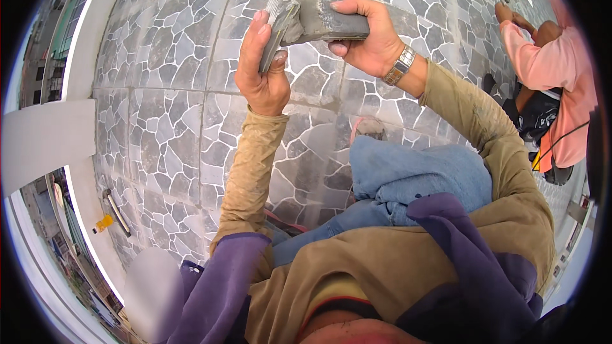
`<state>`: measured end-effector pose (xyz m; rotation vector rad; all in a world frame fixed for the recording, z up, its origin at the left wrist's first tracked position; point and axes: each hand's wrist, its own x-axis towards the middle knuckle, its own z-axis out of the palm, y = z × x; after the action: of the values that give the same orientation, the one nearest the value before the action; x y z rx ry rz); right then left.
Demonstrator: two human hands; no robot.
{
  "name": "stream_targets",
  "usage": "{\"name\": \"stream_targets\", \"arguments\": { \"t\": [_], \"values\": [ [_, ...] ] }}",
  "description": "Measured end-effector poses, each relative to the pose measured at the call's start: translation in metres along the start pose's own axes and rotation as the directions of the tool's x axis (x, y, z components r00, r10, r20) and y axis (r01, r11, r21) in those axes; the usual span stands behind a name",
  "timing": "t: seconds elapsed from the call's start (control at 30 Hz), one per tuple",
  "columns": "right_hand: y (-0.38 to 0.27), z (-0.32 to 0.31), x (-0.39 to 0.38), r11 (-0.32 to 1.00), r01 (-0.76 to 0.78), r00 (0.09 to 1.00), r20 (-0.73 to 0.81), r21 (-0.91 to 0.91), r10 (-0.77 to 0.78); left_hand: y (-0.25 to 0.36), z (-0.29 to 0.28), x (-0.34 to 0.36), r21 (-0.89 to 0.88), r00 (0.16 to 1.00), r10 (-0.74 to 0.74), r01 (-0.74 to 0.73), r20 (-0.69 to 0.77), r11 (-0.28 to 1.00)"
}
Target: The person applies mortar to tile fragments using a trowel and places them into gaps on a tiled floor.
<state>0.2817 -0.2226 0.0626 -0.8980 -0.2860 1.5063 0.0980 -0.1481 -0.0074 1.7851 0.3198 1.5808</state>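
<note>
In front of me, above the tiled floor (169, 121), my two hands hold two flat pieces against each other. My left hand (262, 83) is closed on a thin, stiff piece (270, 48) with a pale ribbed face, tilted upright. My right hand (376, 41) grips a dark grey flat pad (341, 25) between thumb and fingers, held nearly level. Wet grey paste (292, 27) is smeared over the pad and heaped where the two pieces meet. What exactly the pieces are, I cannot tell.
A hammer-like tool (118, 213) and a small yellow object (102, 223) lie by the white ledge (80, 57) on the left. On the right another person in a pink top (548, 64) crouches close by. My bent knee (414, 175) rises below my right hand.
</note>
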Motion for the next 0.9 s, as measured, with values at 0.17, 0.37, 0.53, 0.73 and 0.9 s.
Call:
{"name": "stream_targets", "arguments": {
  "t": [0.17, 0.37, 0.53, 0.73, 0.9],
  "values": [
    [-0.002, -0.005, 0.0, 1.0, -0.016, 1.0, 0.026, 0.009, 0.016, -0.008, -0.015, 0.001, 0.074, 0.993, 0.076, -0.083, 0.095, 0.994],
    [-0.031, -0.026, 0.011, 0.988, -0.135, 0.929, 0.356, 0.08, 0.098, -0.02, -0.046, -0.046, 0.293, 0.925, -0.113, 0.001, 0.363, 0.956],
    [-0.057, -0.032, 0.017, 0.98, 0.156, 0.968, 0.217, -0.12, -0.128, 0.001, -0.016, -0.048, -0.718, 0.463, -0.882, 0.644, 0.091, 0.264],
    [-0.038, -0.008, 0.001, 0.735, 0.479, 0.878, 0.232, -0.48, -0.42, 0.031, -0.008, -0.013, -0.798, 0.349, -0.882, 0.601, 0.316, -0.048],
    [-0.025, 0.014, -0.018, 0.326, 0.581, 0.8, 0.449, -0.746, -0.399, 0.047, -0.011, 0.01, -0.818, 0.404, -0.835, 0.568, 0.373, -0.091]
  ]
}}
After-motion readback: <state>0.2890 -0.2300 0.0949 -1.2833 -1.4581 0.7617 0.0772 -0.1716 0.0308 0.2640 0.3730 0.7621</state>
